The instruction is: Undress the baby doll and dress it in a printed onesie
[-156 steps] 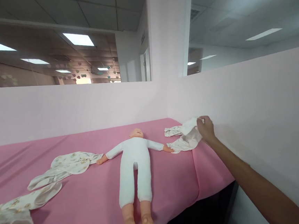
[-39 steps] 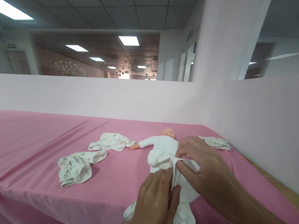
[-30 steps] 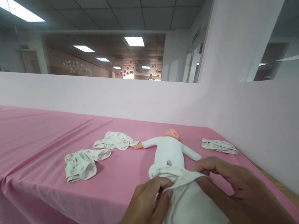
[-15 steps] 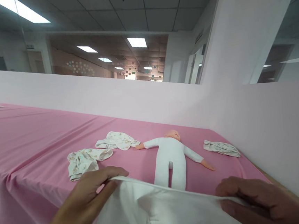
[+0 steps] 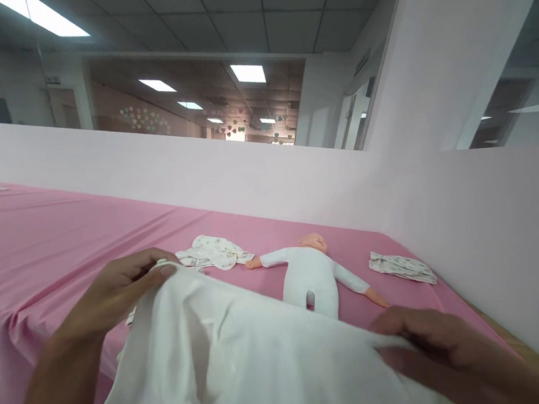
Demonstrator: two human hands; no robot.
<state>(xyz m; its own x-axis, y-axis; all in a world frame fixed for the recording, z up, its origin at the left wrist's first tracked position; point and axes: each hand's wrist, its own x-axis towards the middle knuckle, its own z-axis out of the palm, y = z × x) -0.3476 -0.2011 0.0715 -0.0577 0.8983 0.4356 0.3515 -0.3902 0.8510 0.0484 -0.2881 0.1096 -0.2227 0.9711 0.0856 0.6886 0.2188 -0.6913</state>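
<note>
A white cloth [image 5: 264, 353] hangs stretched between my two hands across the front of the view. My left hand [image 5: 126, 287] pinches its upper left corner, and my right hand [image 5: 433, 345] grips its edge at the lower right. Behind the cloth a doll in a white suit [image 5: 310, 277] lies on its back with arms spread; its legs are partly hidden by the cloth. A patterned white garment [image 5: 215, 252] lies crumpled near the doll's hand at the left. Another garment behind my left hand and the cloth is almost wholly covered.
Pink fabric [image 5: 87, 224] covers the table. A folded patterned cloth [image 5: 401, 267] lies to the right of the doll. A white wall [image 5: 249, 185] with windows stands behind, and another wall meets it at the right.
My left hand has moved up and to the left with the cloth's corner, so the cloth spreads wider and covers more of the doll's legs and the left garment. My right hand has shifted slightly.
</note>
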